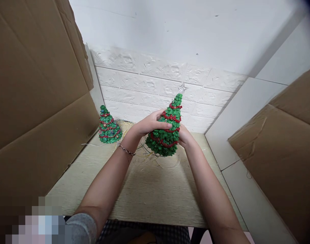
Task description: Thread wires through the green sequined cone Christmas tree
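Note:
A green cone-shaped Christmas tree (165,137) with red garland and a clear star on top is held tilted just above the table. My left hand (150,123) wraps its fingers across the tree's middle from the left. My right hand (185,137) grips the tree's lower right side, partly hidden behind it. A smaller glittery green tree (108,126) with red garland stands upright at the back left of the table.
The light wooden table (144,189) carries loose pale straw strands (155,161) under the held tree. Large cardboard sheets (30,101) lean on the left, and another cardboard sheet (279,152) on the right. A white brick-pattern wall (150,81) lies behind.

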Demonstrator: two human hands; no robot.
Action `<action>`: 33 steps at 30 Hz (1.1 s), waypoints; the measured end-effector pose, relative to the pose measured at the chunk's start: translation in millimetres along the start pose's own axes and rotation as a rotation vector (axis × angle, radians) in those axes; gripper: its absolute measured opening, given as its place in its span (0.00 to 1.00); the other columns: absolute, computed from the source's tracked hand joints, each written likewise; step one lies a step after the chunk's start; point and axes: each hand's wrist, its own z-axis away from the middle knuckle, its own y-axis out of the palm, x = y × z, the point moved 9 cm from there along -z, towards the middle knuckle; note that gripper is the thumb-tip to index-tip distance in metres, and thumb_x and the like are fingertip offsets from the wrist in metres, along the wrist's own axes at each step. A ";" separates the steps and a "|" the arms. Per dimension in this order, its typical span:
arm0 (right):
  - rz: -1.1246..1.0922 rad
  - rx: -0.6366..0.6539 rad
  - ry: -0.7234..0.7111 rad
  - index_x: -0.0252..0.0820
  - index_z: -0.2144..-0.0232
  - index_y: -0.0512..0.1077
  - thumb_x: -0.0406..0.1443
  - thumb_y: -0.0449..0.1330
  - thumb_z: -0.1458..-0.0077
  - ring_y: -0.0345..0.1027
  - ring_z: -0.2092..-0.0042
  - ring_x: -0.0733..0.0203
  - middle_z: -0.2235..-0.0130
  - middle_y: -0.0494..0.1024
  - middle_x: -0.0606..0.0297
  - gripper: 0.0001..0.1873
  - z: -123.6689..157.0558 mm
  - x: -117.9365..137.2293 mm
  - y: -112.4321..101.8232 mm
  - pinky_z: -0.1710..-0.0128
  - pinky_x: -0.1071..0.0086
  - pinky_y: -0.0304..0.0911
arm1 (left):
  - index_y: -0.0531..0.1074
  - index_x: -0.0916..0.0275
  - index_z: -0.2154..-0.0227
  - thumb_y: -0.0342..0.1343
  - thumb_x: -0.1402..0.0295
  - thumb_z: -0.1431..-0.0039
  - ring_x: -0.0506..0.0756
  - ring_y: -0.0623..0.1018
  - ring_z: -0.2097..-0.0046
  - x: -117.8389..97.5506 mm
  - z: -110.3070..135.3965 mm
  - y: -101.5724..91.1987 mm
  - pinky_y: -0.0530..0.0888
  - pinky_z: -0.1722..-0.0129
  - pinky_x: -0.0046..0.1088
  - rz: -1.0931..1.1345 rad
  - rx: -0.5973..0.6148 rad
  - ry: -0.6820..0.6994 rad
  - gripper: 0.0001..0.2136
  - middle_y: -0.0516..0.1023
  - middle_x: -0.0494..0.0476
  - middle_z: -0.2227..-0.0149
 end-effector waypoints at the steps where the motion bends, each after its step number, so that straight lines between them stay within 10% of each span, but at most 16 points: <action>1: -0.006 0.016 0.013 0.43 0.57 0.71 0.43 0.63 0.56 0.73 0.57 0.56 0.58 0.79 0.64 0.22 -0.8 -2.9 1.4 0.54 0.63 0.68 | 0.70 0.64 0.61 0.66 0.61 0.59 0.58 0.75 0.57 1.2 0.0 -0.1 0.71 0.60 0.33 -0.014 0.004 -0.007 0.22 0.76 0.62 0.58; 24: 0.003 0.027 0.045 0.44 0.54 0.69 0.48 0.50 0.43 0.72 0.58 0.58 0.60 0.78 0.64 0.21 -9.1 -22.5 11.8 0.58 0.64 0.68 | 0.70 0.66 0.61 0.66 0.62 0.61 0.57 0.75 0.61 3.7 0.6 -9.9 0.71 0.62 0.33 -0.030 -0.058 -0.041 0.23 0.76 0.60 0.62; 33: -0.162 -0.339 -0.063 0.44 0.63 0.67 0.43 0.52 0.44 0.69 0.50 0.60 0.55 0.76 0.60 0.11 -5.7 0.0 -53.1 0.51 0.64 0.67 | 0.71 0.66 0.61 0.66 0.63 0.61 0.57 0.76 0.59 3.9 2.7 -10.4 0.72 0.58 0.35 -0.113 -0.021 -0.069 0.22 0.77 0.59 0.62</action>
